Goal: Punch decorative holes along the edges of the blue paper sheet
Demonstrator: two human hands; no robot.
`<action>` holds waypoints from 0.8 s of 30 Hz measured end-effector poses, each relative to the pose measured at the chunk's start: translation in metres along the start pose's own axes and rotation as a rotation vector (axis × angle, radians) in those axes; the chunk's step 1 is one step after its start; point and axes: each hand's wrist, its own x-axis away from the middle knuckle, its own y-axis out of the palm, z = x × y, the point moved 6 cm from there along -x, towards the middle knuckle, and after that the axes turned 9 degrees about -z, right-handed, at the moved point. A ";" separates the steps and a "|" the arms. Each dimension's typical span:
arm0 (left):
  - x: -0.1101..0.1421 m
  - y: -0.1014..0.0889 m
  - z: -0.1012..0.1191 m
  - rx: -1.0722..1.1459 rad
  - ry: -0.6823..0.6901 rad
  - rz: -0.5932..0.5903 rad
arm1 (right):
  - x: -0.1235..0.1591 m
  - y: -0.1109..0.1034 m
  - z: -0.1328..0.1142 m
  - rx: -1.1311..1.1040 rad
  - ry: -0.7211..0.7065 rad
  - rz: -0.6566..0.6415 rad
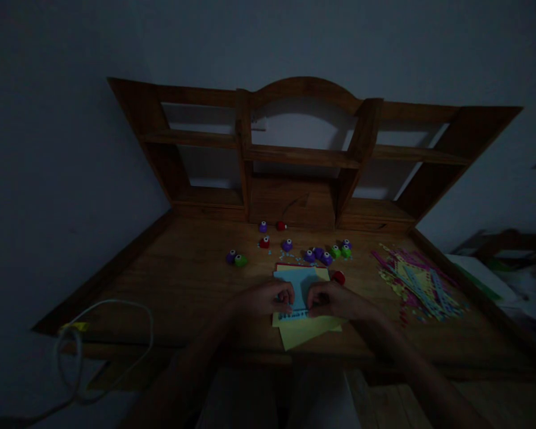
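A blue paper strip [295, 315] with a row of punched shapes lies across the front of the paper stack. My left hand [268, 298] pinches its left part, fingers curled and pressed together. At its other end my right hand [333, 300] is closed in a pinch too. Beneath the hands is a blue sheet [299, 280], with yellow paper [306, 335] sticking out toward me. A red craft punch [338, 277] sits just beyond my right hand. The dim light hides the exact fingertip contact.
Several purple, red and green punches, among them a green punch [240, 260], stand behind the paper amid small blue cut-outs [292, 256]. Punched paper strips [417, 280] are heaped at the right. A wooden shelf [295, 156] backs the desk; a white cable [149, 322] loops at left.
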 end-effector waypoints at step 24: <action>-0.017 0.001 0.024 -0.354 -0.284 -0.006 | 0.020 -0.012 0.019 -0.080 0.106 -0.056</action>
